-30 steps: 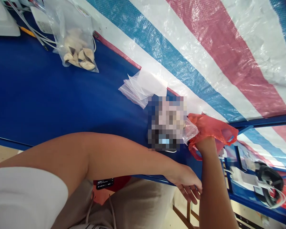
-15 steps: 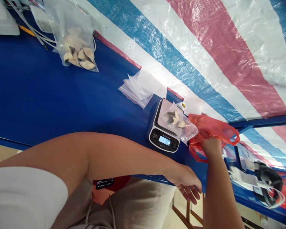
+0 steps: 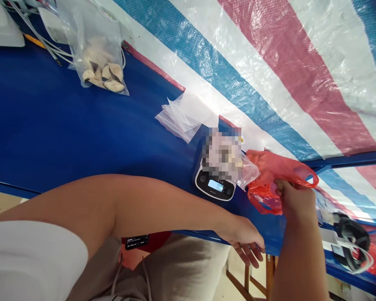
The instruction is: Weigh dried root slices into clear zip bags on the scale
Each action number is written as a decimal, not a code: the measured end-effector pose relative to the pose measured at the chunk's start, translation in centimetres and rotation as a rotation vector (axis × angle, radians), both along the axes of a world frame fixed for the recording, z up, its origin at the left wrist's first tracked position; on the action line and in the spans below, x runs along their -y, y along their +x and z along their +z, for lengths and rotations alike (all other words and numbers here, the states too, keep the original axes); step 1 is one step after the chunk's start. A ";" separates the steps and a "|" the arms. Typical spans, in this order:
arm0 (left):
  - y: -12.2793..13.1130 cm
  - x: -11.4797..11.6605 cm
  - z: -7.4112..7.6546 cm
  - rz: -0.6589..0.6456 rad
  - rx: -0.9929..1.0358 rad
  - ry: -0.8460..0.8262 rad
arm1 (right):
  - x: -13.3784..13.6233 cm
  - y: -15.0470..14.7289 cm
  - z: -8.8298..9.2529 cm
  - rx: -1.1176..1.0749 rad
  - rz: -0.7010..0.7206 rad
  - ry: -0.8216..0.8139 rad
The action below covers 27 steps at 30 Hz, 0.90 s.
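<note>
At the right of the head view, the right hand [image 3: 296,201] bends with fingers curled against a crumpled red plastic bag [image 3: 266,167], grip unclear, beside a black-and-white digital scale [image 3: 203,187]. The left hand [image 3: 245,236] hangs palm-down, fingers slack, over the blue table's [image 3: 65,129] edge.

We find what appears to be a makeshift packing or vending station: a blue table [image 3: 65,138] against striped plastic sheeting [image 3: 269,75], carrying a lit digital scale [image 3: 215,186] and small clear bags [image 3: 179,119].
</note>
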State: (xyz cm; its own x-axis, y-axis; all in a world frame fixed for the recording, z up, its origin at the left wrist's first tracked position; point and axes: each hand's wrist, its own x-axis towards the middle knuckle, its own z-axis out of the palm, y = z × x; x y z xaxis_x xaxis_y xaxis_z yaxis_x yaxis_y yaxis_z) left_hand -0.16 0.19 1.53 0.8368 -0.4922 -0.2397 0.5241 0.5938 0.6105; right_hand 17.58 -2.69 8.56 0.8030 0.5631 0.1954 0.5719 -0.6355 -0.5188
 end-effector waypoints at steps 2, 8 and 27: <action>0.0 -0.1 0.0 0.007 0.005 -0.010 | 1.7 -2.8 0.9 -0.092 -0.056 -0.024; 0.0 -0.1 -0.2 0.210 0.098 -0.089 | 7.0 -10.2 0.5 -0.002 -0.210 0.023; -0.4 0.5 0.5 0.551 -0.010 0.039 | 10.9 -10.6 -0.8 0.044 -0.226 -0.181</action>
State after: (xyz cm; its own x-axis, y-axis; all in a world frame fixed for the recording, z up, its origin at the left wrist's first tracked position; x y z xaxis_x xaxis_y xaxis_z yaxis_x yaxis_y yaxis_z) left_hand -0.61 -0.33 2.04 0.9656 0.0271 -0.2584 0.1484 0.7589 0.6341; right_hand 6.94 -13.60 7.76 0.9052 0.3994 0.1454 0.4243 -0.8294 -0.3633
